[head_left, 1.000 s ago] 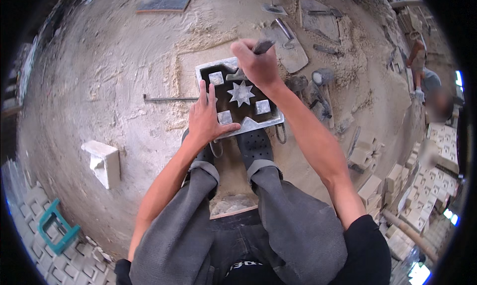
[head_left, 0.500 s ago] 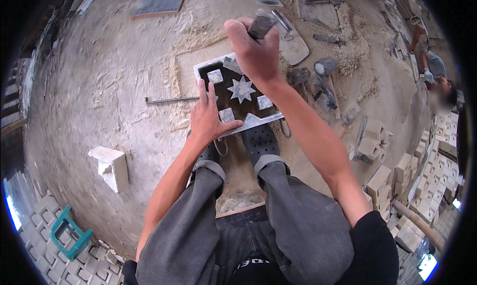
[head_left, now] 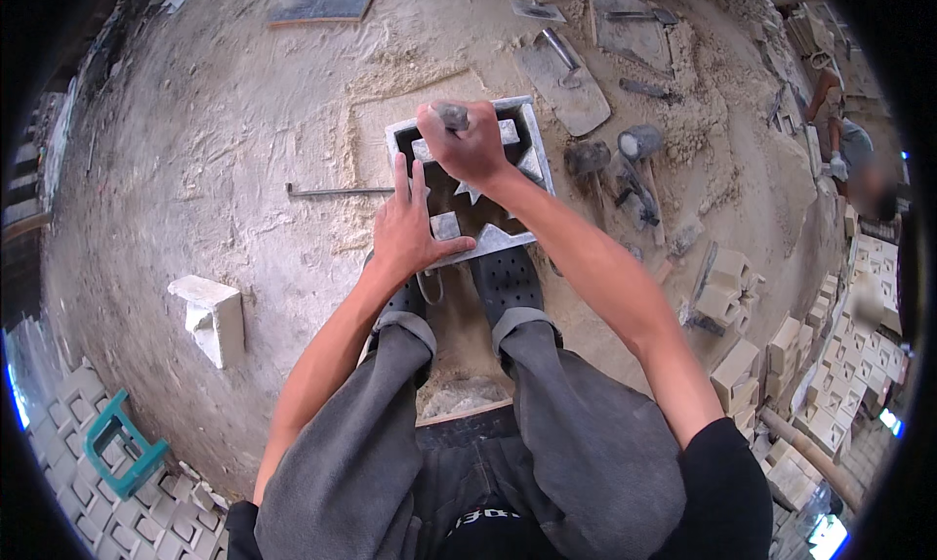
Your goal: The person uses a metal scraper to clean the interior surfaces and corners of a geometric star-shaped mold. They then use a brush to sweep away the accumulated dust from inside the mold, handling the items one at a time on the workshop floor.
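A metal mould frame [head_left: 542, 160] lies on the dusty ground in front of my feet, with a star and square blocks inside. My left hand [head_left: 405, 230] rests on its left near corner, fingers stretched out and thumb spread along the near edge. Over the mould's far left part is my right hand [head_left: 464, 145], closed around a grey, stubby tool [head_left: 451, 117] whose top end sticks up from the fist. The tool's lower end is hidden by the hand, which also covers most of the star [head_left: 468, 191].
A thin metal rod [head_left: 337, 191] lies left of the mould. To its right are a mallet [head_left: 588, 158] and other tools; a trowel [head_left: 576, 86] lies beyond. A pale block [head_left: 210, 316] sits at left. Stacked bricks [head_left: 742, 370] and another person [head_left: 847, 145] are at right.
My right hand has come down and left with the grey tool, from beyond the mould's far edge to over its inside. My left hand stays on the corner.
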### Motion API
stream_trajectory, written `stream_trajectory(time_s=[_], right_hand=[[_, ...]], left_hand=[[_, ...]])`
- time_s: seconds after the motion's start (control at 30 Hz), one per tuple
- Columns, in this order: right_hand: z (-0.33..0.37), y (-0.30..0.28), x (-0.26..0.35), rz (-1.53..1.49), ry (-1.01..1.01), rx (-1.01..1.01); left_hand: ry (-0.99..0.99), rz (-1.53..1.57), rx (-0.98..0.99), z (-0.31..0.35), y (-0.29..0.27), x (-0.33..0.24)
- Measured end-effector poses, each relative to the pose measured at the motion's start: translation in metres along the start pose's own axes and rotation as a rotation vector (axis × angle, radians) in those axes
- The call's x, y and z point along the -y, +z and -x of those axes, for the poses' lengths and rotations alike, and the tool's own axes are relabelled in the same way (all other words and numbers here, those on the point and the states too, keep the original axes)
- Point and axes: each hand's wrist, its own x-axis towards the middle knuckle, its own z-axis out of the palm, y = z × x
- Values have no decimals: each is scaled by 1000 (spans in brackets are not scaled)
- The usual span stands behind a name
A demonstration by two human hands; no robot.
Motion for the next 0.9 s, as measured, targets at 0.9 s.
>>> stream_trajectory(time_s=[0.9], right_hand=[[-28, -31, 32, -162, 265, 197]], left_hand=[[-24, -28, -80, 9, 3, 21]])
